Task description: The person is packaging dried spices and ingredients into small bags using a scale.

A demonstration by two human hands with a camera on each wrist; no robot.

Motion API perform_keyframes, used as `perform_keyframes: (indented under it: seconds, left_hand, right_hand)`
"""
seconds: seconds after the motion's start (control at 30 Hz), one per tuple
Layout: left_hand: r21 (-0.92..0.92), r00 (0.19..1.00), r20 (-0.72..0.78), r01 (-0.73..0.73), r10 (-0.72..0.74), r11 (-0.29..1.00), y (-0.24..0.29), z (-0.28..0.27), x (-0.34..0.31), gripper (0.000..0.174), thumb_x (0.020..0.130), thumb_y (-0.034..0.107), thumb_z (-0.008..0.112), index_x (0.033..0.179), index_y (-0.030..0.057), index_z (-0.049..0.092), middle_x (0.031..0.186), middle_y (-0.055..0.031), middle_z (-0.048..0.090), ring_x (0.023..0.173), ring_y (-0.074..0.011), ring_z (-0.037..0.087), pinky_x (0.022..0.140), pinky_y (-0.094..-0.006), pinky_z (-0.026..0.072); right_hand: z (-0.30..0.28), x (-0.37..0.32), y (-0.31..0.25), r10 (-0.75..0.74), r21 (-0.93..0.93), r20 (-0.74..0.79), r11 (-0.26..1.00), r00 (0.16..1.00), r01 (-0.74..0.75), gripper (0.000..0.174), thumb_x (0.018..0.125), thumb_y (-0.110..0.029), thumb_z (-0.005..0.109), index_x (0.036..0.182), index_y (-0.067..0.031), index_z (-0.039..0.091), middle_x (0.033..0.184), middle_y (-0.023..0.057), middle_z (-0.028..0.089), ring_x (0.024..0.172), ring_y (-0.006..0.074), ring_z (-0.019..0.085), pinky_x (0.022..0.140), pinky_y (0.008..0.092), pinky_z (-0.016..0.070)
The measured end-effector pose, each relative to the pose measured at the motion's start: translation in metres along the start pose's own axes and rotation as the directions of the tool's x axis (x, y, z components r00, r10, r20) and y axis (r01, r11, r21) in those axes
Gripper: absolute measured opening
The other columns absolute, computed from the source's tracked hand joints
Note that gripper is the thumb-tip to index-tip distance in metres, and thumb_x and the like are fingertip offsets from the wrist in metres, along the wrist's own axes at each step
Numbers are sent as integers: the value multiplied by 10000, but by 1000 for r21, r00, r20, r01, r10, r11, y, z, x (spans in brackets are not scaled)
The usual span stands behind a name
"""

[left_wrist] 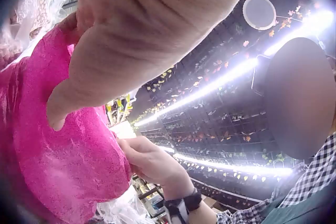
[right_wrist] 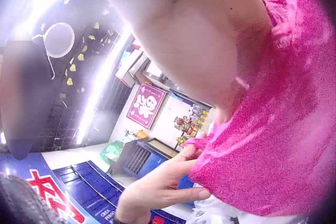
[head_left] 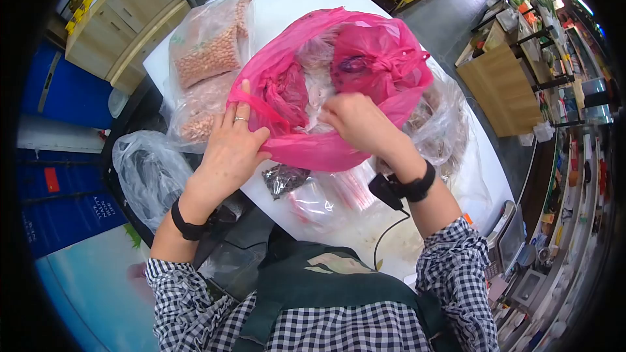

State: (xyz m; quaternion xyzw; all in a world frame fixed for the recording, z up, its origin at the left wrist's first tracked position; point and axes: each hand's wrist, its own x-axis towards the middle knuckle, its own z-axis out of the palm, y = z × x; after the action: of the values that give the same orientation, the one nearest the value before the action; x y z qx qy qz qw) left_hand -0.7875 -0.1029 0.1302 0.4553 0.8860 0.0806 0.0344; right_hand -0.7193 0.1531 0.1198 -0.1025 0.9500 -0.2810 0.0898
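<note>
A large pink plastic bag stands gaping on the white table, with smaller knotted pink bags and whitish plastic inside. My left hand grips its near left rim; the thumb lies against the outside in the left wrist view. My right hand reaches over the near rim into the bag. Its curled fingers pinch at the whitish plastic, and the fingertips are partly hidden. Seen from the right wrist, the left hand holds the edge of the pink film.
Clear bags of peanuts lie left of the pink bag. Another clear bag sits at its right. Small zip bags and a dark packet are in front. An empty clear bag hangs at the table's left edge.
</note>
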Motion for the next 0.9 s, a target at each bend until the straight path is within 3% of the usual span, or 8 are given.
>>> perform_keyframes:
  seconds: [0.07,0.17,0.23,0.37,0.5,0.6,0.67,0.9]
  left_hand:
    - [-35,995,-99,-8,4,999,-1,-6,3,260,683,205,801,875,72,688,1505,-327,211,1294,-419,401,969,-451,364]
    - [-96,998,-55,0,-6,995,-1,-14,5,254,677,204,805,859,64,695,1562,-318,48,1354,-421,351,981,-469,355]
    - [-97,997,-79,-16,9,995,-1,-16,3,248,671,199,808,842,60,695,1566,-304,71,1349,-421,356,993,-476,348]
    - [-166,994,-107,-13,-5,986,-10,-12,-2,237,650,170,818,806,51,687,1577,-267,114,1354,-429,350,1040,-491,323]
    - [-265,988,-145,12,-52,964,-22,-9,-10,241,642,152,821,802,48,675,1577,-261,129,1368,-435,333,1068,-490,309]
    - [-294,975,-216,-12,-54,956,-22,-10,-12,250,648,143,817,805,32,657,1574,-268,128,1386,-444,306,1083,-490,304]
    - [-334,970,-236,-31,-52,942,-19,-8,-12,253,657,126,810,816,19,645,1574,-266,133,1396,-449,287,1091,-478,307]
    - [-364,961,-273,-67,-38,929,-19,-4,-12,240,663,105,802,819,20,641,1571,-276,134,1394,-459,288,1088,-464,321]
  right_hand:
    - [3,31,3,59,-57,-110,996,992,-66,271,882,-235,627,1008,3,659,813,242,629,819,427,614,750,460,497]
    - [31,77,-3,-5,2,-264,1000,965,6,400,801,-218,706,1135,-17,616,1017,238,635,934,418,614,804,458,505]
    - [53,102,-14,-8,-177,-477,980,879,-88,565,758,-237,744,1262,-78,547,1251,211,555,1065,410,579,853,463,507]
    - [74,122,4,-12,-324,-390,938,921,-125,602,725,-193,751,1277,-115,524,1299,190,505,1100,406,555,861,476,508]
    - [57,107,50,13,34,-494,999,870,4,408,669,38,696,1059,-46,612,920,120,624,815,279,652,726,355,532]
    - [40,82,71,168,329,-362,943,917,-42,287,709,99,633,963,-35,637,953,117,639,792,252,644,739,331,520]
    - [32,60,70,307,830,-278,553,910,67,342,730,195,537,982,-21,620,1004,52,633,835,153,620,759,258,492]
    - [24,21,76,461,984,-175,113,870,138,415,782,226,483,1087,-42,565,1069,49,621,974,156,622,837,269,503]
